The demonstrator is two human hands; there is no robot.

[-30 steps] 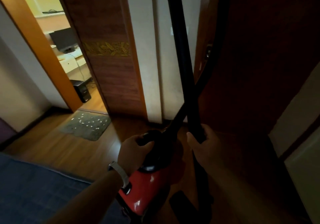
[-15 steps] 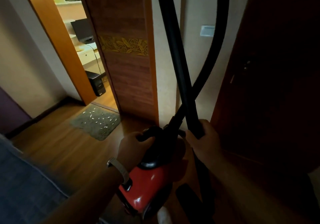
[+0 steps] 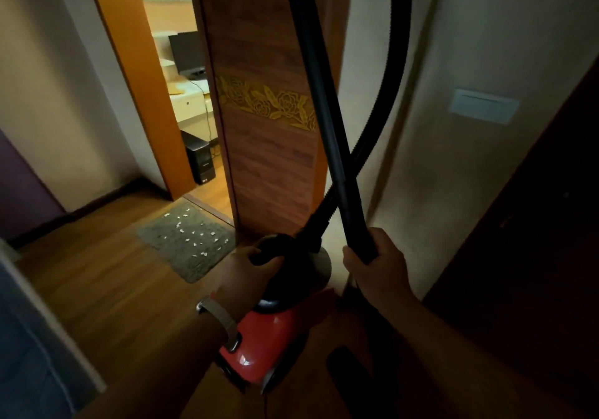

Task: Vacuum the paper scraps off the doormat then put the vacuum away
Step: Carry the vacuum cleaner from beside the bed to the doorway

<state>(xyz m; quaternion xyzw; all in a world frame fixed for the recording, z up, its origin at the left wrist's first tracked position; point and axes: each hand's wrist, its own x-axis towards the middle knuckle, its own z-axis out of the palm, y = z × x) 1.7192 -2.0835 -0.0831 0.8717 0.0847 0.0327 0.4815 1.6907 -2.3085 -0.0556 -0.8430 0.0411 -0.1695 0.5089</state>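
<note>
Doormat (image 3: 162, 238) nearer now, door (image 3: 265, 159) beside it — scraps (image 3: 212, 233) scattered

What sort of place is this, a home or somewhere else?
Most likely a hallway in a home: a wooden floor with a grey doormat before an open doorway, a computer monitor on a desk in the room beyond, and a red vacuum cleaner.

The hallway around me was dim; the only strong light came through the doorway (image 3: 181, 62) from the bright room beyond. A small glint sat on my red vacuum (image 3: 259, 347), and the wand (image 3: 324, 110) was a near silhouette. The dark door (image 3: 534, 272) at right sank into shadow. At the edges the walls (image 3: 48, 94) bowed, and the floor (image 3: 97, 289) was smeared with blur.
</note>
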